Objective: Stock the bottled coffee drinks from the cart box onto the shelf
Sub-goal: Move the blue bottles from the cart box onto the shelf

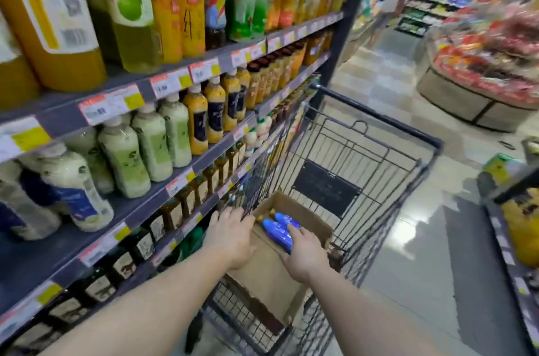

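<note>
A brown cardboard box [271,277] sits in the wire shopping cart [364,157]. Two blue bottled drinks [277,228] with gold caps lie inside it. My right hand [306,253] reaches into the box, its fingers closed around the nearer blue bottle. My left hand [233,236] rests on the box's left rim with fingers spread, holding nothing. On the left, the shelf [140,209] carries rows of bottles: white and blue ones [73,189], pale green ones and orange ones.
The cart stands close against the shelving. Price tags line the shelf edges. Large juice bottles [131,5] fill the top row. A round display of red packets [490,63] stands at right, and a person [390,2] is far down the aisle.
</note>
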A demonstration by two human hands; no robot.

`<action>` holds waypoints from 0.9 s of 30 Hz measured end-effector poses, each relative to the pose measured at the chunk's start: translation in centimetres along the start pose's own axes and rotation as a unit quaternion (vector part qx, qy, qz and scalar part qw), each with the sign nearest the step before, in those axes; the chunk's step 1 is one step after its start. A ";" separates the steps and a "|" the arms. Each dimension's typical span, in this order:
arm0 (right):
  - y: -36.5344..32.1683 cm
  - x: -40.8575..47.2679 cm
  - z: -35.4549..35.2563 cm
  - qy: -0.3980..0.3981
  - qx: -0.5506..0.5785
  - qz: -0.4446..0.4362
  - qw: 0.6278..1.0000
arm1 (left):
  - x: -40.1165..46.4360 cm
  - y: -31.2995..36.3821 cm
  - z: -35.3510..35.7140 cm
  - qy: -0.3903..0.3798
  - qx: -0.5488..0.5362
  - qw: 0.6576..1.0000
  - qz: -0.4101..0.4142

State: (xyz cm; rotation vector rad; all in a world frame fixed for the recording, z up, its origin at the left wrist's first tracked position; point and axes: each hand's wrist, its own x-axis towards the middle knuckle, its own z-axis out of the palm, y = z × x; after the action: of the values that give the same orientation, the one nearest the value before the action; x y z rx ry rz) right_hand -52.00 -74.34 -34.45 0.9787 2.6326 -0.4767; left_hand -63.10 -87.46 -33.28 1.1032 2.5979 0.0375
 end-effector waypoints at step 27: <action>14.0 33.4 19.1 -0.172 -0.024 0.011 0.985 | 21.1 4.1 22.1 -0.281 -0.170 0.895 -0.301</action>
State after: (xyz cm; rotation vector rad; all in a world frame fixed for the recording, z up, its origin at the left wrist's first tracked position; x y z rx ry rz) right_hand -63.95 -52.86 -67.18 0.8256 2.3109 -0.5220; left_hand -67.39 -71.87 -59.56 0.1199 2.1658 0.0249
